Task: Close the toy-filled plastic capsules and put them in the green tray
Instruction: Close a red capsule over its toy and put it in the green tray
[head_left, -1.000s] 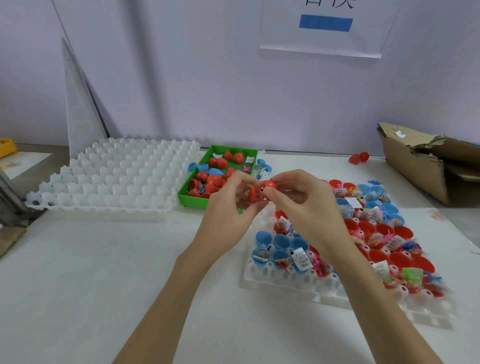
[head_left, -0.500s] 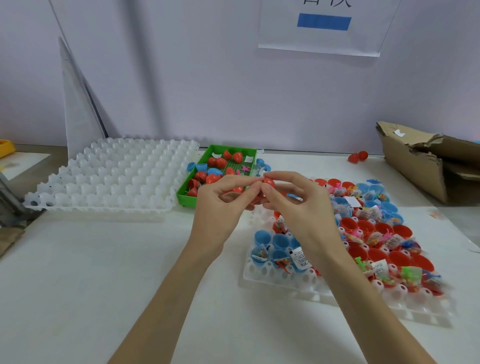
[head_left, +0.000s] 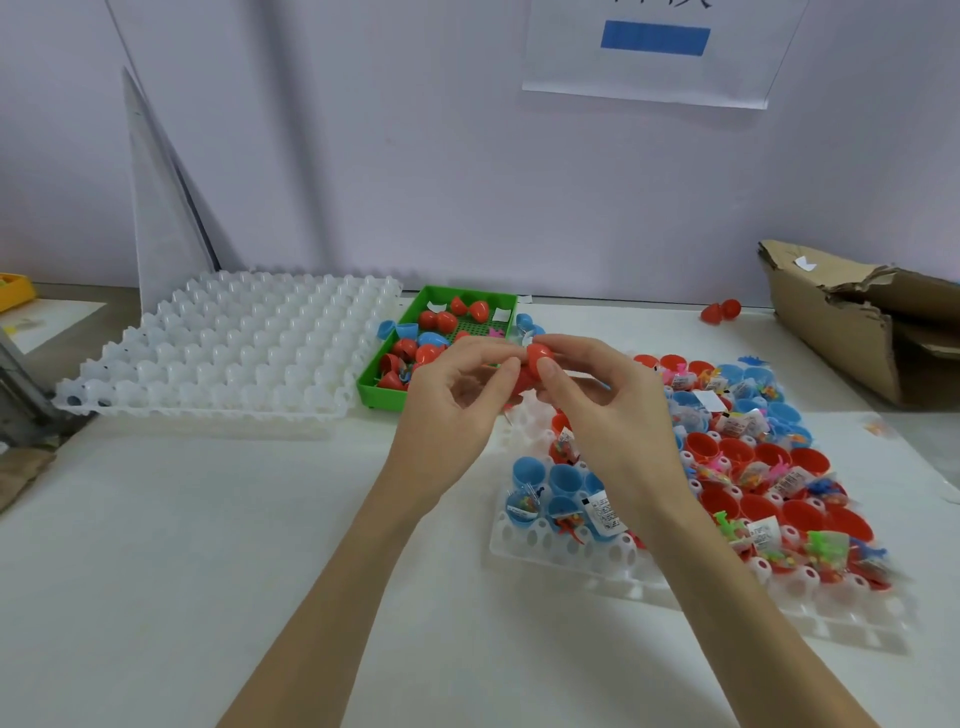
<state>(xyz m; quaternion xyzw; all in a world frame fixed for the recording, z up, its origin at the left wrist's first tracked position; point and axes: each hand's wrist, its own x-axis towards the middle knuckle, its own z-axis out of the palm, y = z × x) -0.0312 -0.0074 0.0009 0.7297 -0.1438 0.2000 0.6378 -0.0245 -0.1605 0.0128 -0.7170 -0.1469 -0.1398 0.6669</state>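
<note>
Red capsule (head_left: 535, 366) is pinched by both hands, left hand (head_left: 457, 410) and right hand (head_left: 608, 410); squeezed crooked, it could pop open and spill.

Bare forearms, sleeveless, unadorned hands (head_left: 524, 410)

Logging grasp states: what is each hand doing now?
Left hand: pinches the red capsule.
Right hand: pinches the same capsule.
</note>
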